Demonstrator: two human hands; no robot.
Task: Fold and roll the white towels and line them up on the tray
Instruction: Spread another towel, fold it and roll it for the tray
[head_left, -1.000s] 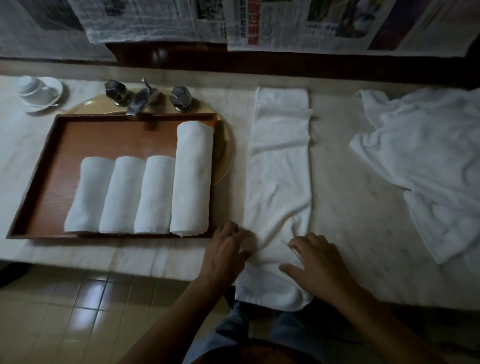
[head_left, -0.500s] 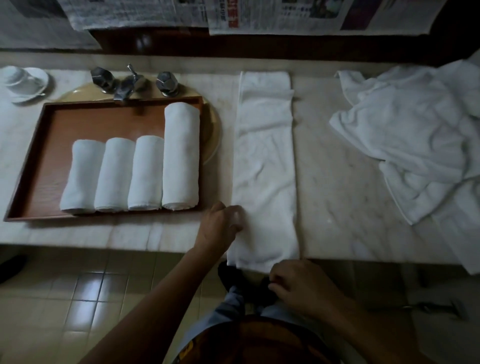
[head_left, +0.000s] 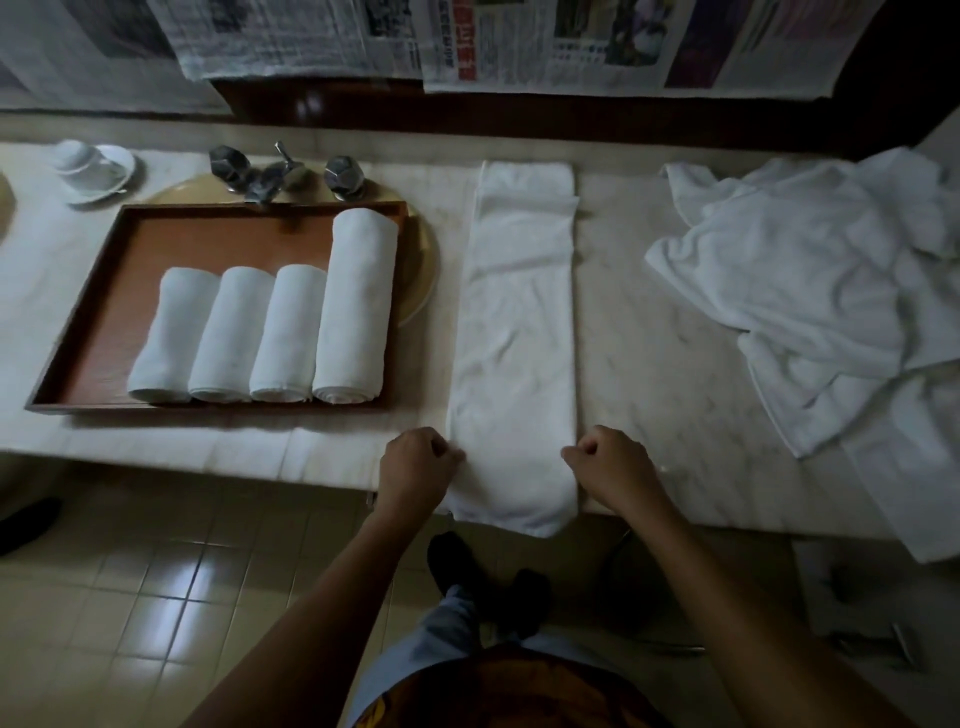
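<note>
Pale marble bench (head_left: 649, 338). Wooden tray (head_left: 171, 239) at 9 o'clock, partly over a round basin (head_left: 422, 270). Folded towel strip (head_left: 514, 338) at centre, near end overhanging the edge. Loose towel heap (head_left: 795, 286) at 3. Cup and saucer (head_left: 93, 169) at 10.

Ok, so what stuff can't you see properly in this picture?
1. Head view: whether the left hand and right hand pinch the folded towel; their curled fingers hide the tips.
2. Head view: how many towels the loose pile holds; it is crumpled and cut off by the right edge.
3. Head view: the newspaper print; too small and blurred.
4. Head view: the basin; the tray covers most of it.
</note>
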